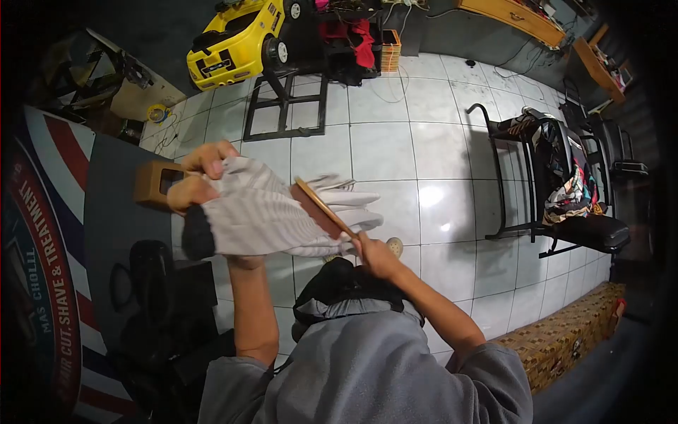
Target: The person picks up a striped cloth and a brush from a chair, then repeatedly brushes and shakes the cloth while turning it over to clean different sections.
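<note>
A white and grey striped barber cape point(258, 208) with a black end hangs bunched in front of me. Its upper left part is gripped by my left hand point(201, 177), with fingers and thumb closed on the fabric. My right hand point(378, 258) is wrapped around the handle end of a long wooden brush point(326, 209). The brush's reddish-brown bristles face the cape and appear to touch it. Loose folds of the cape spread out beyond the brush to the right.
White floor tiles point(445, 205) lie ahead. A black metal frame point(286, 106) and a yellow toy car point(236, 42) are at the back. On the right stands a black chair point(600, 233) with clothes on it. A barber sign point(56, 247) and a cardboard box point(152, 182) are left.
</note>
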`<action>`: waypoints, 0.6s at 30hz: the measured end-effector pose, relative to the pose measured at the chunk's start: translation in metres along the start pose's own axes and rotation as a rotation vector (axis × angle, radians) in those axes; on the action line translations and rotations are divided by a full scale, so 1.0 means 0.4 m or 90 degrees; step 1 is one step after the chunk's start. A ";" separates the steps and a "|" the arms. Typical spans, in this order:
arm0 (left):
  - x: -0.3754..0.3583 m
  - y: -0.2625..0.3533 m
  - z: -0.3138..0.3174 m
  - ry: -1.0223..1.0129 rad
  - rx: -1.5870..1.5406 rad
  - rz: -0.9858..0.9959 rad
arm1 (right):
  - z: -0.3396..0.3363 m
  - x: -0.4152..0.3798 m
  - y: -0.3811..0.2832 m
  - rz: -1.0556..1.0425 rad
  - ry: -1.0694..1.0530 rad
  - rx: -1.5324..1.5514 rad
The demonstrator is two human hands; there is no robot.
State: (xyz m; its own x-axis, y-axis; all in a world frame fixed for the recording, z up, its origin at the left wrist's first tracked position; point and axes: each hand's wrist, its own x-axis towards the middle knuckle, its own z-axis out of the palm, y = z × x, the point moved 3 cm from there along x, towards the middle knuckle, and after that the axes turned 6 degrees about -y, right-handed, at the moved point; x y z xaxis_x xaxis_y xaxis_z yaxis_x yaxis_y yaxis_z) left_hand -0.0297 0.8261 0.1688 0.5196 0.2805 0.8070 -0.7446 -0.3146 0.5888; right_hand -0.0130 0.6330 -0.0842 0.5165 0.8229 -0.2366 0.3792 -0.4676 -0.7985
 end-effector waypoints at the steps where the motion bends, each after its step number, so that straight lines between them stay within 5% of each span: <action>1: 0.005 0.006 -0.006 0.009 -0.061 -0.023 | 0.057 0.007 0.114 0.064 -0.052 -0.076; 3: 0.007 0.005 -0.027 0.017 -0.118 -0.043 | 0.125 -0.020 0.296 0.145 -0.066 -0.147; 7: 0.001 -0.007 -0.044 0.042 -0.345 -0.109 | 0.090 -0.055 0.377 0.215 -0.007 -0.138; 10: 0.003 -0.020 -0.024 0.029 -0.484 -0.142 | -0.024 -0.024 0.233 0.257 0.049 -0.001; 12: -0.013 -0.039 -0.027 0.018 -0.552 -0.166 | -0.064 0.011 0.155 0.125 0.176 0.153; 14: -0.048 -0.075 -0.036 -0.050 -0.592 -0.327 | -0.106 0.050 0.051 0.021 0.195 0.331; 16: -0.023 -0.051 0.032 -0.016 -0.595 -0.272 | -0.127 0.080 -0.018 -0.034 0.155 0.337; 18: 0.003 -0.010 0.063 -0.055 -0.218 -0.073 | -0.114 0.090 -0.042 -0.090 0.112 0.342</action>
State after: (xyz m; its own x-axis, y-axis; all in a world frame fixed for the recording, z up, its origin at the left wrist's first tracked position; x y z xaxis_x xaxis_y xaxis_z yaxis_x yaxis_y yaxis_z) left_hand -0.0154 0.8049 0.1686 0.6304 0.2147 0.7460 -0.7688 0.0400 0.6382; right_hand 0.0342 0.6558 -0.0539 0.6268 0.7777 -0.0475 0.0353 -0.0893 -0.9954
